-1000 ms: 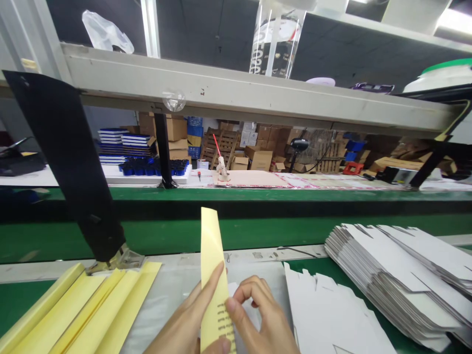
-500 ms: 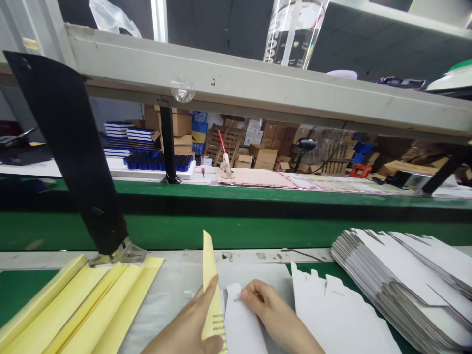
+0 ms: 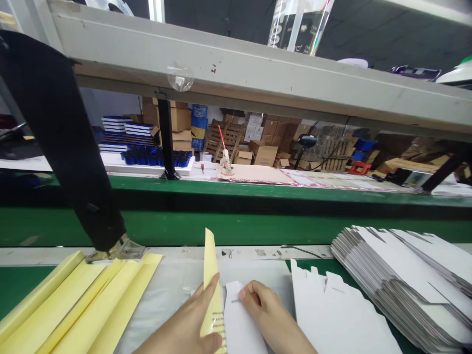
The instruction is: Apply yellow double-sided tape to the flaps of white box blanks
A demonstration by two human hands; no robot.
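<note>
A folded yellow printed sheet (image 3: 211, 275) stands nearly upright in my left hand (image 3: 188, 322), its fingers behind and thumb across the lower front. Just right of it, my right hand (image 3: 263, 309) pinches the upper right edge of a narrow white cardboard piece (image 3: 238, 319) between thumb and curled fingers. The yellow sheet and the white piece stand side by side; their lower ends run out of view. A flat white carton blank (image 3: 332, 309) with notched flaps lies to the right of my right hand.
Several folded yellow sheets (image 3: 106, 305) lie at left on a translucent plastic sheet (image 3: 165, 280). A thick stack of flat white cartons (image 3: 401, 285) stands at right. Behind runs a green conveyor (image 3: 228, 226), with a black post (image 3: 77, 147) at left and a shelf beam (image 3: 239, 69) overhead.
The view has shifted slightly, so the shelf and background sit lower-edged and higher in the picture. Both hands keep their holds, with my right hand a little further left.
</note>
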